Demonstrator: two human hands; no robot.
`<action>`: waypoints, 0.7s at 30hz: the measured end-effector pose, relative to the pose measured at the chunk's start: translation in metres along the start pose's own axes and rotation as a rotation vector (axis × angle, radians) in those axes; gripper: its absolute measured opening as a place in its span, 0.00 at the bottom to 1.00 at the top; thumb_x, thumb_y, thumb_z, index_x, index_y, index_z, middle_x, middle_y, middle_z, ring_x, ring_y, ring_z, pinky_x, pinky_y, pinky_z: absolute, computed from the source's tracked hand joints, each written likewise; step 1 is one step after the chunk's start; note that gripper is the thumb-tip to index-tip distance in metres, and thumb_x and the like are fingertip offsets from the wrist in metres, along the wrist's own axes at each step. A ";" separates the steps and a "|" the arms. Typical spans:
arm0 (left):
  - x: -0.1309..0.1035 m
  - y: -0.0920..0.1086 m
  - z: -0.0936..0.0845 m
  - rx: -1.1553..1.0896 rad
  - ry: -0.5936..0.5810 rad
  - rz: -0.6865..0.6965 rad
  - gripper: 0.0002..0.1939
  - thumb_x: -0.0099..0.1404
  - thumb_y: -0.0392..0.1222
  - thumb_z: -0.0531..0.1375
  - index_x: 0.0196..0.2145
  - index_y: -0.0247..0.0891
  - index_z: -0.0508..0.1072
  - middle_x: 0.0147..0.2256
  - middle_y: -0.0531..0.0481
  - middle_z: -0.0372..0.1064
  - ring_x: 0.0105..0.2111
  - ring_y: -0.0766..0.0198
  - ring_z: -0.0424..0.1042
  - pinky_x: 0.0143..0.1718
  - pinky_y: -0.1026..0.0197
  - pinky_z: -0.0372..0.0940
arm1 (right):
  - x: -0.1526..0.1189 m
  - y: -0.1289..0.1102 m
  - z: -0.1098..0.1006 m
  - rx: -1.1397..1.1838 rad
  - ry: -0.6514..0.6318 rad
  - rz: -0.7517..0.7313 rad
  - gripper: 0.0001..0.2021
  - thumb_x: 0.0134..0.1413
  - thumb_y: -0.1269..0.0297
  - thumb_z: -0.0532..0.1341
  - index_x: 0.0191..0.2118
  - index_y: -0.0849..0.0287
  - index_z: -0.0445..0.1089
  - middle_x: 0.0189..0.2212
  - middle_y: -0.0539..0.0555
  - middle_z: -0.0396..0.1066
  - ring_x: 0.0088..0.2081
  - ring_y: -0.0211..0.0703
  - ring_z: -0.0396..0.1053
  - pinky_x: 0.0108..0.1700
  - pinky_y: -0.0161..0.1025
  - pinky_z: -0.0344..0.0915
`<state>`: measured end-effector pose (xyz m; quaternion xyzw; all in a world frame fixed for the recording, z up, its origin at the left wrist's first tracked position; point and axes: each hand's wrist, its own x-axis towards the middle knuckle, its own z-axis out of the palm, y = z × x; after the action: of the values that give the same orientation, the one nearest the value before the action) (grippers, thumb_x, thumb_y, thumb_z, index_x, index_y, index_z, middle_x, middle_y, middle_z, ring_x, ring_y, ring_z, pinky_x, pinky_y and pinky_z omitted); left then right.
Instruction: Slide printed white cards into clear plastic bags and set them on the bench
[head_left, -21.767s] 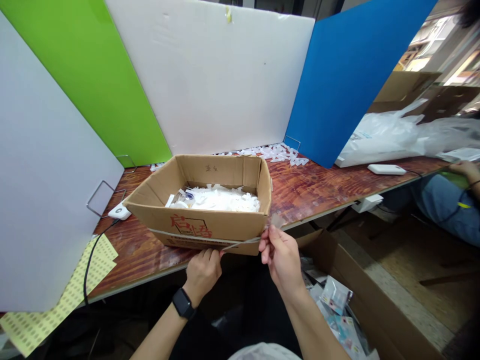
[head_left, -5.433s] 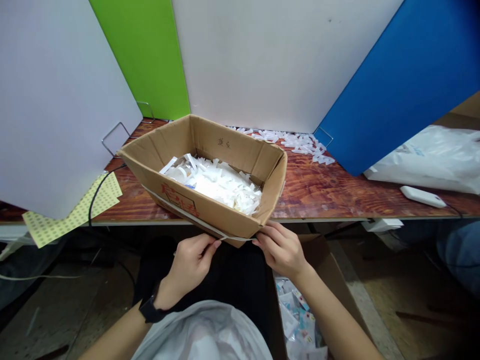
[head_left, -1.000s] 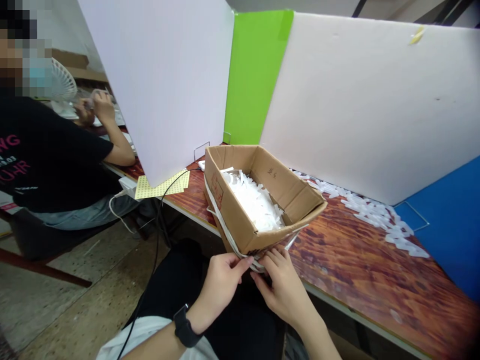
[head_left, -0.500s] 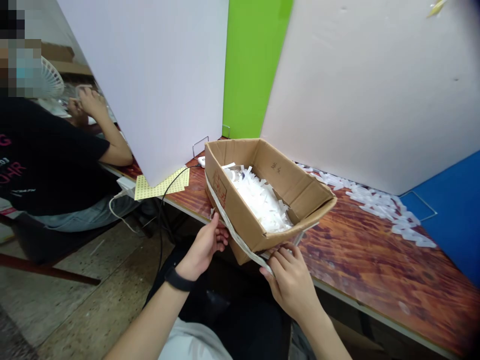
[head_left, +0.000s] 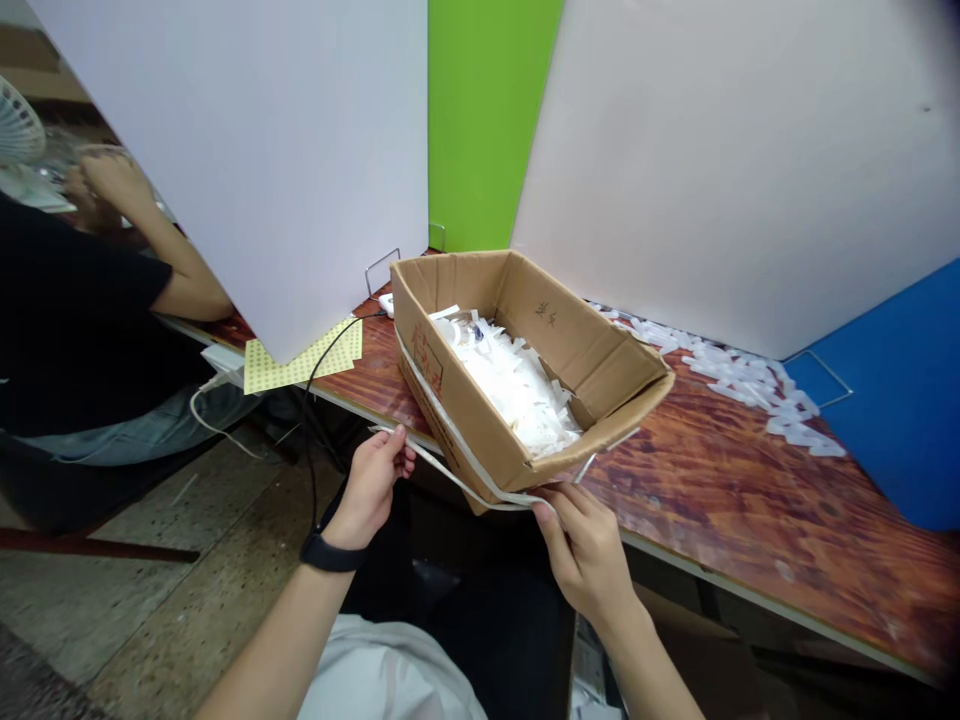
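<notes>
An open cardboard box juts over the table's front edge, with a pile of white strips inside. A pale flat strap runs along the box's near side. My left hand, with a black band on the wrist, pinches the strap's loose end, held out to the left of the box. At the box's near corner my right hand is closed on the strap too, thumb and forefinger pressed together. The other fingers of this hand are partly hidden beneath the box's lower edge.
Translucent white plastic pieces lie scattered along the table. A yellow dotted sheet and a black cable are at left. White, green and blue panels stand behind. A co-worker's arm rests beyond the left panel.
My left hand has moved left, away from the box, drawing out the strap's end. The right hand stays at the near corner. The view has shifted slightly.
</notes>
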<state>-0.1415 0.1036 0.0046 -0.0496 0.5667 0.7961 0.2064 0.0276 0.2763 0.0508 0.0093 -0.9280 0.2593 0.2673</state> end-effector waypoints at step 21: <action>-0.053 0.026 -0.008 -0.251 -0.148 -0.042 0.07 0.57 0.41 0.61 0.30 0.34 0.73 0.18 0.56 0.63 0.19 0.71 0.63 0.26 0.67 0.65 | -0.014 -0.072 0.068 0.465 -0.013 -0.248 0.03 0.47 0.73 0.53 0.27 0.60 0.62 0.44 0.59 0.69 0.39 0.44 0.67 0.41 0.46 0.65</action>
<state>-0.1050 0.0744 0.0411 -0.0280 0.4447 0.8577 0.2566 0.0177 0.1793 0.0293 0.1856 -0.8368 0.4310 0.2820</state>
